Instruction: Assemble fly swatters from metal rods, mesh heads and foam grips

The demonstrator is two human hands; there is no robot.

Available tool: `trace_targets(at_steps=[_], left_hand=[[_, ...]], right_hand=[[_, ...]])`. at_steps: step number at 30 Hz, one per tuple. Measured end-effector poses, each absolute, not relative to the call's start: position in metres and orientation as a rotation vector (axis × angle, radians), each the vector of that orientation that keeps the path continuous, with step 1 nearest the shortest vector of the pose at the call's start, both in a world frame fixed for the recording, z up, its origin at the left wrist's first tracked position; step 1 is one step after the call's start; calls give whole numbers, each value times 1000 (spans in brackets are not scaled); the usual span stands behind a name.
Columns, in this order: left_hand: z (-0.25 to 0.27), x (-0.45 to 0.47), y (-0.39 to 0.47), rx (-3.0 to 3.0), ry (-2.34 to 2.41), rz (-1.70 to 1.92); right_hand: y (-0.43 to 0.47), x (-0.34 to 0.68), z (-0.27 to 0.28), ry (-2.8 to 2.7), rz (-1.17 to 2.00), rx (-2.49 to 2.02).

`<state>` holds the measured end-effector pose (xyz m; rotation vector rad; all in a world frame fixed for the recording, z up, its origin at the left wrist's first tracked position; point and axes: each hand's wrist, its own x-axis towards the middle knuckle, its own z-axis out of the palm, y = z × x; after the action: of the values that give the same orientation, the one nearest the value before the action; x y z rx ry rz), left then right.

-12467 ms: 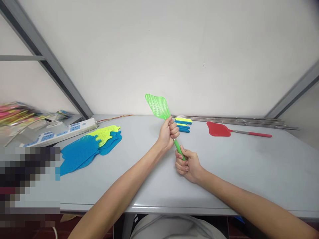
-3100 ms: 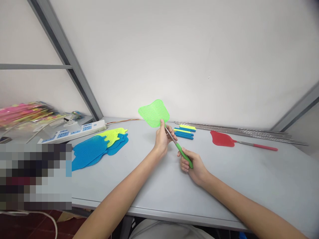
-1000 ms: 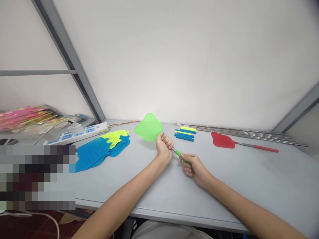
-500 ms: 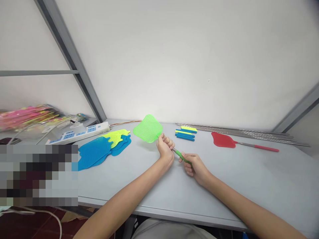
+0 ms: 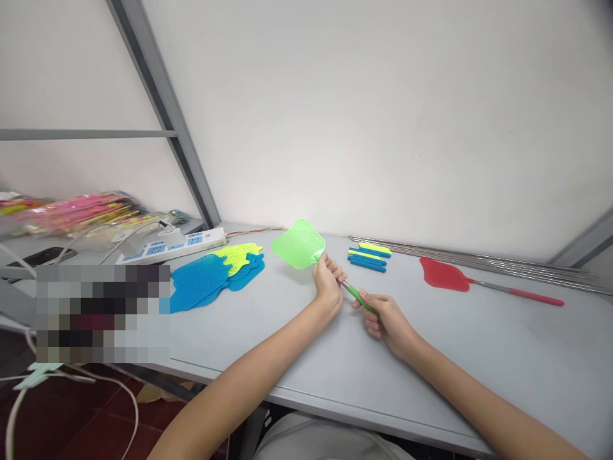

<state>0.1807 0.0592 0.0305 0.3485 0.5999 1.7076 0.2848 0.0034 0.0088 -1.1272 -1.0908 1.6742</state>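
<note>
Green swatter (image 5: 299, 243) is held above the desk (image 5: 479, 358): my left hand (image 5: 328, 285) closes its grip near the head, my right hand (image 5: 389, 317) on the handle. I seem to press the handle on; next needs a straight push.

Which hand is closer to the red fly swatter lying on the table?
Right. The right hand grips the green swatter's handle, nearer the red fly swatter, which lies untouched farther right. The left hand holds the shaft near the green head, farther away.
</note>
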Motion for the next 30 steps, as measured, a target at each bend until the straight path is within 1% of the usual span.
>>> trace_targets(at_steps=[13, 20, 25, 30], left_hand=[[37, 179, 56, 405, 535, 1672], [40, 176, 58, 453, 533, 1651], [42, 173, 60, 566, 647, 1678], [44, 173, 56, 754, 739, 1696]], right_hand=[[17, 300, 18, -1234, 1598, -1200], [27, 316, 35, -1288, 1668, -1145], [33, 327, 43, -1168, 1711, -1066], [47, 341, 40, -924, 1615, -1022]])
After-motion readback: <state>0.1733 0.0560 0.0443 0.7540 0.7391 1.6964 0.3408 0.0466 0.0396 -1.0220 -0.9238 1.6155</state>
